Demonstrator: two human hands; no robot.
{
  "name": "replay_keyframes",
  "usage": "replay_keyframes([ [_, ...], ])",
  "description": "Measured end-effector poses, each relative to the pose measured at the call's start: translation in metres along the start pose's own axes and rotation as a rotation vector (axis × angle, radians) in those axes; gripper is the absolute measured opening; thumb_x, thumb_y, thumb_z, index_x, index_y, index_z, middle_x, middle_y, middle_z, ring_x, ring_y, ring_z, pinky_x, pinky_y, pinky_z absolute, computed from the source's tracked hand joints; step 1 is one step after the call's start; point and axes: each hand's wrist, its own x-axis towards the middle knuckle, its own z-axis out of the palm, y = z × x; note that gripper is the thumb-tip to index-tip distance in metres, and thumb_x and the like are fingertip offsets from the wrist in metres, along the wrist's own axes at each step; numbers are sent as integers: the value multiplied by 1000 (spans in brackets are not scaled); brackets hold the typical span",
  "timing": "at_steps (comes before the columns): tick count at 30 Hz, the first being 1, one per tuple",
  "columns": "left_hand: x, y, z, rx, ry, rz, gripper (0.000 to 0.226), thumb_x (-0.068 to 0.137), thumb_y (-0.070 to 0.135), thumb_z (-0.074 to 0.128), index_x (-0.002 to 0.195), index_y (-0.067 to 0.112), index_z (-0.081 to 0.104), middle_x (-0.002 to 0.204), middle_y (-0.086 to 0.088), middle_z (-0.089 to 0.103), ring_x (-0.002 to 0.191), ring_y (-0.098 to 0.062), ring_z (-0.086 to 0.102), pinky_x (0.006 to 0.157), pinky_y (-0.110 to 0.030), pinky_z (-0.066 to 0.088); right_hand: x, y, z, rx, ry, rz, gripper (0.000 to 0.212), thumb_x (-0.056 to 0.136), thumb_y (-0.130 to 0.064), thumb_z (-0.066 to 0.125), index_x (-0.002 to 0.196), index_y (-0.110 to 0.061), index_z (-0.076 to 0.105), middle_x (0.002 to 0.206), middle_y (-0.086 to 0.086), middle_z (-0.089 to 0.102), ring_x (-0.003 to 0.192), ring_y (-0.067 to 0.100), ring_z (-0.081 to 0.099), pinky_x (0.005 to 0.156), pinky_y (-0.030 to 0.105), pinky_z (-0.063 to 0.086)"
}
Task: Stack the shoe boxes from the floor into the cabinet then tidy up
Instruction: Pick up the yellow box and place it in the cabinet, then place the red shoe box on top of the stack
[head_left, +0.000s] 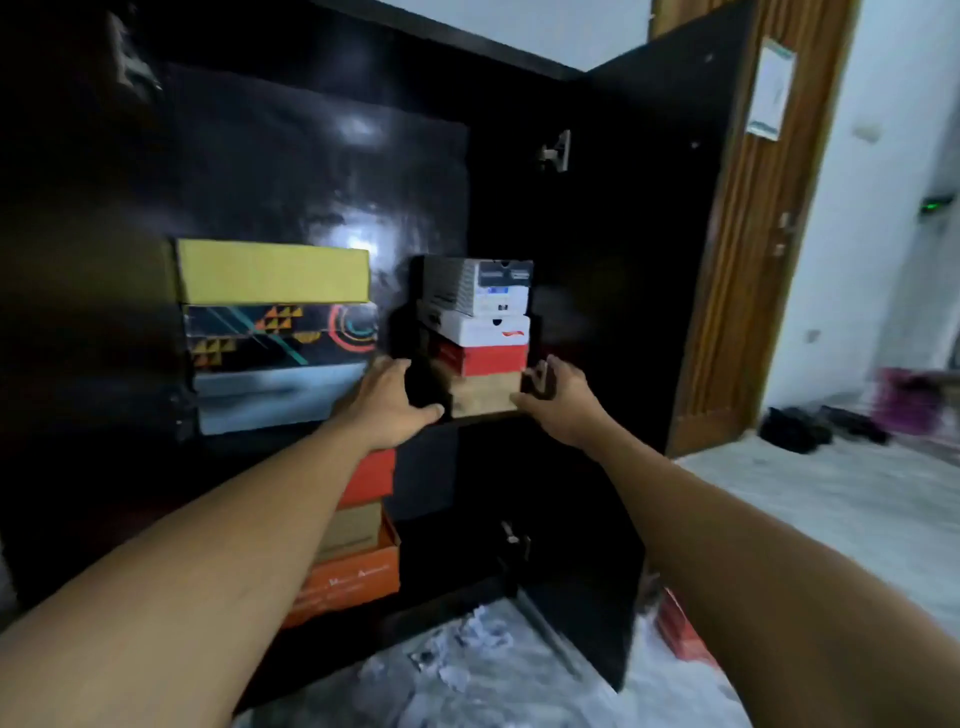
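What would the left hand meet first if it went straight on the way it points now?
Probably the left side of the brown box, bottom of the right stack: the left hand points into the dark gap beside it. Depth is unclear; it might slip past to the cabinet back.

Your black cabinet (597, 234) stands open. On its upper shelf (470, 422) the brown box (485, 396) carries a red box (496, 359), a white box (493, 331) and a grey box (480, 286); left, a yellow box (272, 270) tops a patterned box (283, 332)
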Motion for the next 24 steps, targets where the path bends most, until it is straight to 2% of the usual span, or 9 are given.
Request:
replay_keyframes([
  [3, -17, 59, 24, -72, -81, 58, 84, 78, 58, 72, 146, 20, 41, 149, -5, 40, 135, -28, 44, 109, -40, 41, -49, 34, -64, -67, 44, 115, 96, 86, -49, 71, 158, -10, 20, 161, 12, 22, 148, 28, 26, 120, 37, 28],
  [5, -28, 98, 40, -96, -105, 111, 89, 77, 63, 70, 149, 22, 37, 151, -3, 37, 137, -28, 42, 109, -45, 41, -80, 55, -103, -100, 91, 184, 103, 80, -59, 71, 158, -14, 20, 160, 10, 27, 144, 30, 35, 113, 41, 39],
  [6, -31, 116, 48, -114, -114, 147, 90, 77, 64, 69, 149, 21, 37, 152, -4, 37, 138, -28, 41, 110, -46, 40, -96, 64, -120, -119, 118, 220, 103, 81, -57, 71, 158, -13, 18, 160, 10, 26, 143, 31, 37, 108, 40, 41],
  [7, -36, 133, 56, -137, -131, 183, 89, 78, 63, 69, 150, 20, 37, 153, -5, 36, 139, -27, 40, 111, -45, 39, -110, 74, -136, -137, 149, 257, 101, 84, -52, 71, 158, -12, 16, 160, 12, 26, 142, 33, 38, 105, 38, 41],
  [9, -46, 165, 75, -186, -184, 240, 86, 82, 58, 69, 151, 19, 35, 157, -6, 32, 142, -26, 38, 111, -41, 39, -139, 91, -164, -191, 208, 311, 94, 88, -45, 70, 158, -10, 18, 159, 15, 28, 143, 33, 34, 111, 42, 36],
  [11, -54, 192, 95, -222, -243, 288, 85, 84, 57, 68, 152, 19, 33, 158, -3, 29, 140, -25, 40, 106, -41, 41, -162, 110, -187, -229, 241, 367, 91, 90, -44, 69, 158, -10, 18, 160, 14, 26, 146, 31, 29, 118, 45, 30],
  [14, -58, 228, 131, -250, -308, 345, 87, 84, 59, 66, 153, 20, 32, 158, -1, 29, 137, -25, 44, 99, -39, 44, -187, 144, -217, -261, 283, 448, 90, 91, -42, 68, 159, -13, 16, 163, 12, 20, 149, 30, 23, 119, 45, 25],
  [20, -56, 277, 230, -250, -435, 373, 81, 83, 55, 69, 149, 18, 37, 156, -4, 34, 136, -27, 45, 103, -41, 46, -197, 237, -254, -305, 298, 594, 89, 91, -43, 68, 158, -16, 16, 163, 14, 23, 146, 33, 30, 117, 48, 31],
  [24, -48, 292, 322, -198, -522, 344, 88, 85, 58, 66, 154, 17, 29, 159, -6, 31, 140, -26, 40, 106, -40, 43, -175, 322, -256, -272, 281, 627, 88, 92, -42, 68, 158, -14, 18, 162, 12, 24, 144, 32, 34, 105, 39, 39],
])
